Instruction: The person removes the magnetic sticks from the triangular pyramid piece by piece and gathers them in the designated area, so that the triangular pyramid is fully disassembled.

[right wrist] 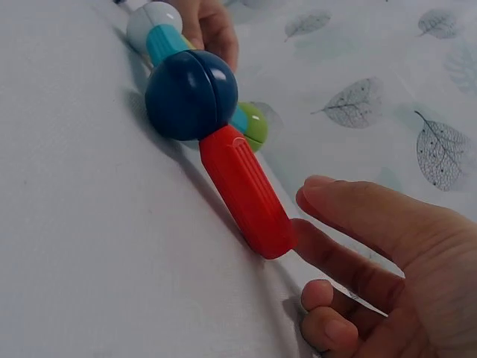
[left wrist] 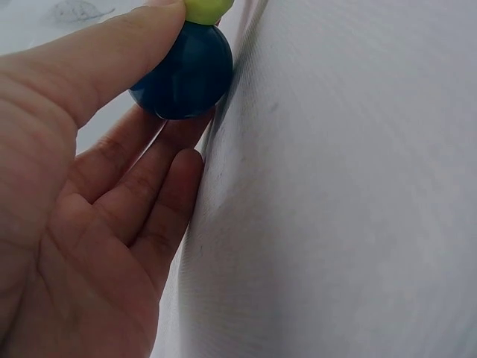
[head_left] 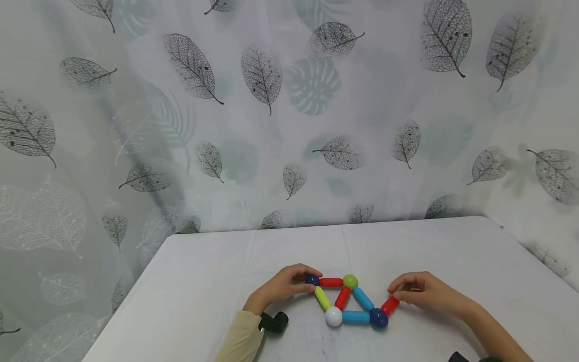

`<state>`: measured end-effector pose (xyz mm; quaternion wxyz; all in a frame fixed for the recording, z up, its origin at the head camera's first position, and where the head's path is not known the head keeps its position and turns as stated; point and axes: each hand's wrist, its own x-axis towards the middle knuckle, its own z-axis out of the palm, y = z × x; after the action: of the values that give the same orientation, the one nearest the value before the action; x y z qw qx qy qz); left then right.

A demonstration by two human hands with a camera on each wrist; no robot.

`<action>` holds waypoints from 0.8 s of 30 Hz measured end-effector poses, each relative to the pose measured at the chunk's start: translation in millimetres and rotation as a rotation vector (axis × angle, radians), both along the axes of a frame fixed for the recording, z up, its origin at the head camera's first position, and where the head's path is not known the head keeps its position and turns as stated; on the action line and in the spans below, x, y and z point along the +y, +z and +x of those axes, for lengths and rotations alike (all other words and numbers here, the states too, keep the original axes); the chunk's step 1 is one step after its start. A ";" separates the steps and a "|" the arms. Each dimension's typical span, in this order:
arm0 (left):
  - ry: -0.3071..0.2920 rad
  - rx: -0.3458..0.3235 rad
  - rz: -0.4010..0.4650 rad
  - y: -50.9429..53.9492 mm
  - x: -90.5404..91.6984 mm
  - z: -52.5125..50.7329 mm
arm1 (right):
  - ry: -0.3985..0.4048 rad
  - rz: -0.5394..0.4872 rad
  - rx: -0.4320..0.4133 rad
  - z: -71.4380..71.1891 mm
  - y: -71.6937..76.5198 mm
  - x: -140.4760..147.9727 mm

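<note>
A flat figure of magnetic rods and balls lies on the table, two triangles sharing a red rod (head_left: 343, 298) between a green ball (head_left: 350, 281) and a white ball (head_left: 333, 316). At its left corner my left hand (head_left: 286, 282) holds a dark blue ball (left wrist: 186, 74) between thumb and fingers, where a lime rod (head_left: 323, 298) joins. Light blue rods (head_left: 356, 317) lead to another dark blue ball (right wrist: 191, 95) on the right. From that ball sticks out a red rod (right wrist: 247, 194). My right hand (head_left: 427, 291) is at its free end, one finger touching, thumb apart in the right wrist view.
The white-covered table (head_left: 217, 266) stretches behind and to both sides of the figure. A leaf-patterned curtain (head_left: 280, 130) hangs beyond its back edge. A black wrist camera (head_left: 274, 322) sits on the left wrist, near the table surface.
</note>
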<state>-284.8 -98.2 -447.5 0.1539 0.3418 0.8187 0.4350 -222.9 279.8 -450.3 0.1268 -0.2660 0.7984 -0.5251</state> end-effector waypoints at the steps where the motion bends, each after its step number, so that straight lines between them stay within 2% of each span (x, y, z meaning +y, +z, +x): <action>1: 0.000 -0.001 0.001 -0.1 -0.2 -0.2 | -0.010 0.005 0.011 -0.2 0.2 -1.2; 6: 0.009 -0.013 0.006 -1.1 -1.0 -0.2 | -0.052 0.060 0.098 -2.8 0.4 -11.8; 12: -0.027 0.003 0.046 -4.0 0.1 -2.1 | -0.161 0.092 0.117 -3.5 8.3 -35.4; 15: -0.043 0.007 0.057 -5.4 0.9 -3.2 | -0.158 0.063 0.156 -1.4 13.4 -48.7; 20: -0.006 -0.010 0.030 -5.7 0.1 -3.2 | -0.106 0.020 0.219 -0.1 22.2 -72.4; 24: 0.008 -0.020 0.027 -4.7 -0.1 -2.0 | -0.048 0.000 0.258 -3.2 21.4 -88.3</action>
<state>-286.8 -98.2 -452.2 0.1557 0.3364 0.8124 0.4501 -226.1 191.5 -428.9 0.0107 -0.3121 0.8141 -0.4897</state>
